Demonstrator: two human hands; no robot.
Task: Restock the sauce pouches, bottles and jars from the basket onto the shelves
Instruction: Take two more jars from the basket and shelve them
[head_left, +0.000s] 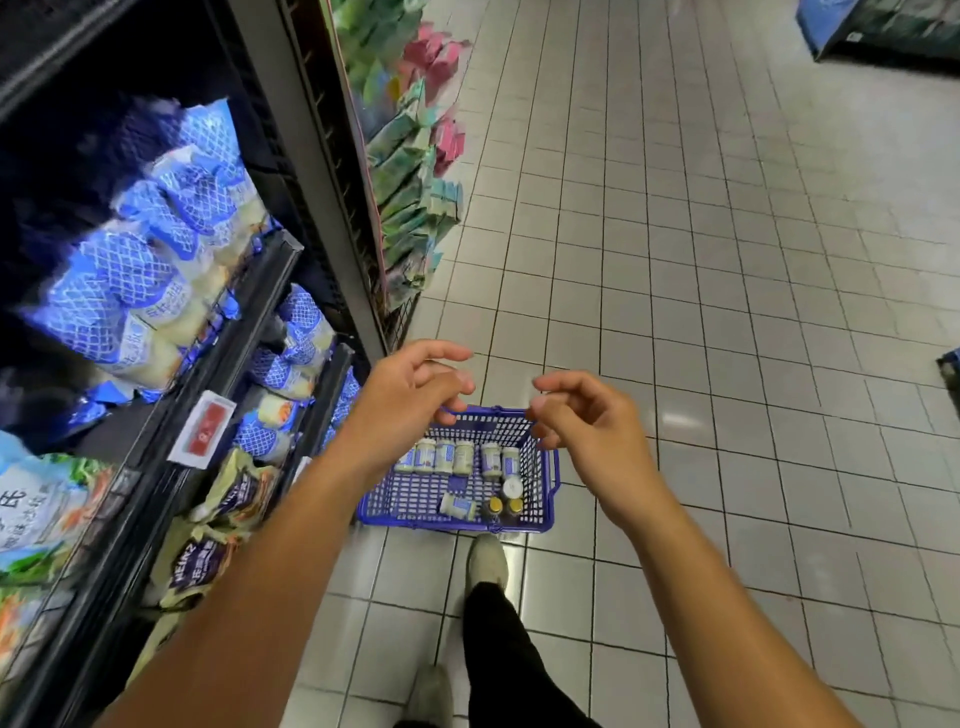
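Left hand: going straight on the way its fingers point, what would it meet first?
Probably the right hand: the fingers of the left hand, loosely curled, point across at it, a small gap between. Depth is unclear; if it missed, it would pass above the basket on the floor.

tiled floor (727, 260) | blue basket (540, 514) on it | shelves (249, 322): pouches (119, 301)

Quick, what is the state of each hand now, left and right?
Left hand: open, fingers loosely curled, holding nothing.
Right hand: open, fingers loosely curled, holding nothing.
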